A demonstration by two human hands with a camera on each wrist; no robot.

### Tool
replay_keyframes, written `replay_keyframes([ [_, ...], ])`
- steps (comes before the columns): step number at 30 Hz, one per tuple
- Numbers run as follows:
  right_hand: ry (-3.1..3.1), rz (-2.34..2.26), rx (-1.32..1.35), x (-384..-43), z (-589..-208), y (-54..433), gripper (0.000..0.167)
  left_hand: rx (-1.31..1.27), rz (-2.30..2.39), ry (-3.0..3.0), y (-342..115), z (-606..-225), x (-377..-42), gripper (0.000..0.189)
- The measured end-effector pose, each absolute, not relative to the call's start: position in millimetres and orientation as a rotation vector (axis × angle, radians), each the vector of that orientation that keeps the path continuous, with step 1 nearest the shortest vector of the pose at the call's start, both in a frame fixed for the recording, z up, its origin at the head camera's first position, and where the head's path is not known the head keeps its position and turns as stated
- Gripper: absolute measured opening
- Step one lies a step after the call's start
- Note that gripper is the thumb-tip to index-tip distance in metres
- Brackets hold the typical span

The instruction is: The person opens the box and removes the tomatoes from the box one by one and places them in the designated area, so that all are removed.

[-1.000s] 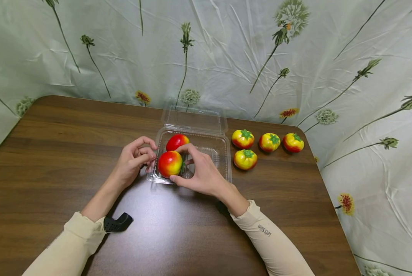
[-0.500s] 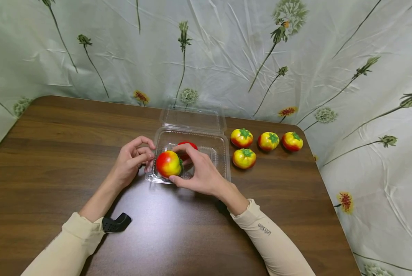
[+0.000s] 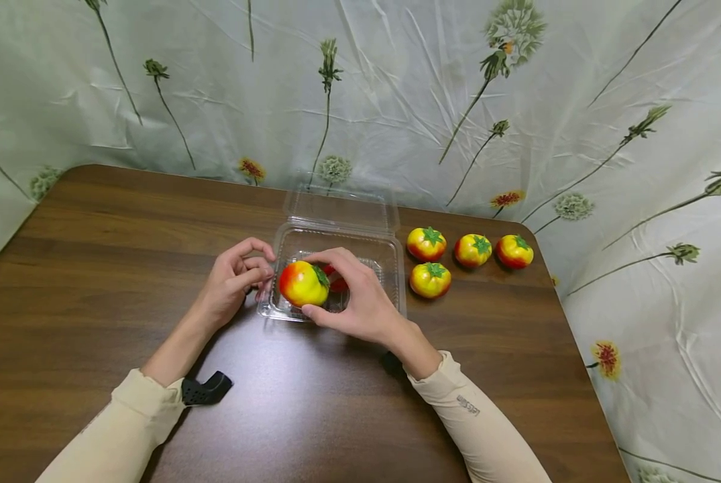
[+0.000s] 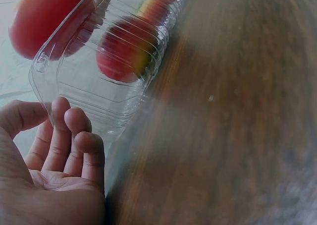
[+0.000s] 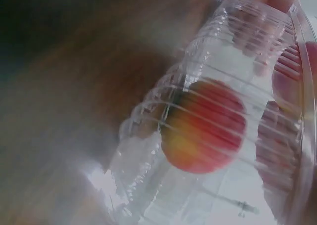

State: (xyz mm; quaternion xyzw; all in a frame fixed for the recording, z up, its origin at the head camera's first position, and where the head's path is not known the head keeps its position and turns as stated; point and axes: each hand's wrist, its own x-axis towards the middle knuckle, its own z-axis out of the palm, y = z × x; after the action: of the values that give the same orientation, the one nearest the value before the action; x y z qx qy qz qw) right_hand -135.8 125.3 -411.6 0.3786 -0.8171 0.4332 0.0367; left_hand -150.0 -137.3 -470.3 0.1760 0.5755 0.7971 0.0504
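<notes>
My right hand (image 3: 360,295) grips a red-and-yellow toy tomato (image 3: 303,283), thumb below and fingers above, over the left part of a clear plastic clamshell container (image 3: 366,233). The green leaves of the held tomato face the palm. Another tomato (image 5: 203,128) lies inside the container; in the head view the right hand covers most of it. At the container's left rim, my left hand (image 3: 230,278) pinches the edge between thumb and curled fingers. In the left wrist view, the held tomato (image 4: 49,24) appears above the rim and the other tomato (image 4: 126,49) shows through the ribbed wall.
The container's lid (image 3: 342,204) stands raised toward the floral curtain (image 3: 384,100). Several more toy tomatoes (image 3: 473,250) sit on the brown wooden table (image 3: 125,268) to the right of the container, near its far right corner.
The tomato inside the container has shifted right, behind the right hand. The held tomato has turned, showing more yellow and its green leaves. The left hand stays at the rim.
</notes>
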Motion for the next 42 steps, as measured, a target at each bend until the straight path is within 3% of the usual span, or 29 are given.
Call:
replay_keyframes([
  [42,-2.477,1.21,0.782,-154,-385,186,0.059,0.54,2.464,1.718,-135,-470,-150,0.021],
])
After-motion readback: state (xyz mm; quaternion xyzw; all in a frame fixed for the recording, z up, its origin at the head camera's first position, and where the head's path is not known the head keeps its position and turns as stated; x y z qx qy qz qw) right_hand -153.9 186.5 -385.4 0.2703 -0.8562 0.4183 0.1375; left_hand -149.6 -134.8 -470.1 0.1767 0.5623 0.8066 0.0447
